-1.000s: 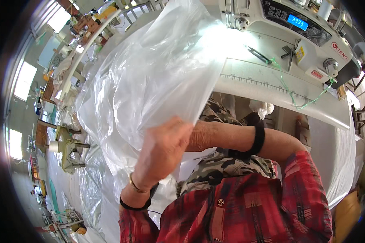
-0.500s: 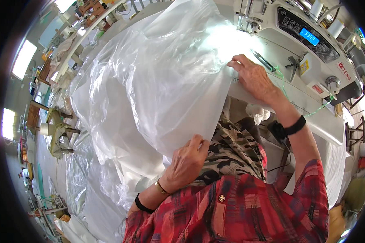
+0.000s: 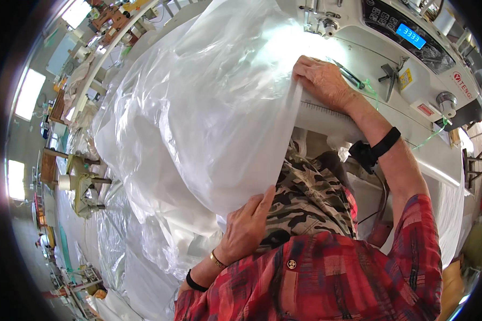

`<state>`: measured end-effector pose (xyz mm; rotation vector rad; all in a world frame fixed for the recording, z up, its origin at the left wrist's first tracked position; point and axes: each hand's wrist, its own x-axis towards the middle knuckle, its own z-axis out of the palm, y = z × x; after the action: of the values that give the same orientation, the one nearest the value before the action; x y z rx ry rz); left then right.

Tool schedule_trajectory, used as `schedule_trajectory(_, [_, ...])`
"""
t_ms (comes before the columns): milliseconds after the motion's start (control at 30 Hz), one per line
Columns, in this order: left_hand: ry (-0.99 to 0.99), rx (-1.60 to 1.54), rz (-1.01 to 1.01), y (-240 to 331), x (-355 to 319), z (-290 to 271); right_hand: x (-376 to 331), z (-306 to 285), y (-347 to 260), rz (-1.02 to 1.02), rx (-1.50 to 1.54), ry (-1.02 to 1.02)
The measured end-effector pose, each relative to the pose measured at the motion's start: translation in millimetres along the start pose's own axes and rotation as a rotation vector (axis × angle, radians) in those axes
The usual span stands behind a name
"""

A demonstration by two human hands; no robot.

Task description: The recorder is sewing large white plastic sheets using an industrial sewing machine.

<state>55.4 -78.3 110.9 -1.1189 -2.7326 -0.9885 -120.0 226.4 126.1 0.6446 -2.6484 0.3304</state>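
Note:
A large sheet of translucent white plastic film (image 3: 214, 123) spreads in loose folds across the table and hangs down at my left. Its right edge runs fairly straight between my two hands. My right hand (image 3: 324, 80) is closed on that edge near the sewing machine's needle area, thumb and fingertips pinching the film. Lower down, near my lap, my left hand (image 3: 246, 227) grips the film by the same edge, its index finger stretched along it; the thumb is hidden. The sewing machine (image 3: 353, 24) stands at the upper right, its lamp glaring on the film.
Dark thread snips (image 3: 351, 76) lie on the machine bed, right of my right hand. Green thread (image 3: 431, 138) trails by the machine. A ruler strip (image 3: 324, 111) marks the table's front edge. At far left stands a stool (image 3: 80, 184) with a white spool on it.
My right hand has shifted slightly up and closed further over the film edge, which is now lifted. My left index finger has straightened. The view has tilted a little.

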Motion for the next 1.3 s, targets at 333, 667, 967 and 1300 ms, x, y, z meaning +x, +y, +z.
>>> schedule_trajectory(333, [-0.031,-0.12,-0.084,-10.3,16.2,14.8,0.1,0.6,-6.6,0.232,-0.1,0.031])
schedule_trajectory(667, [-0.031,-0.06,0.015,-22.6,61.3,14.2,-5.7,2.0,-10.8,0.32,-0.145,-0.031])
schedule_trajectory(967, [0.04,-0.02,0.127,-30.3,142.4,10.0,-11.6,3.2,-9.6,0.324,-0.069,-0.076])
schedule_trajectory(1300, [0.059,0.083,0.196,-35.6,242.2,14.7,-12.6,2.7,-5.5,0.311,-0.009,0.076])
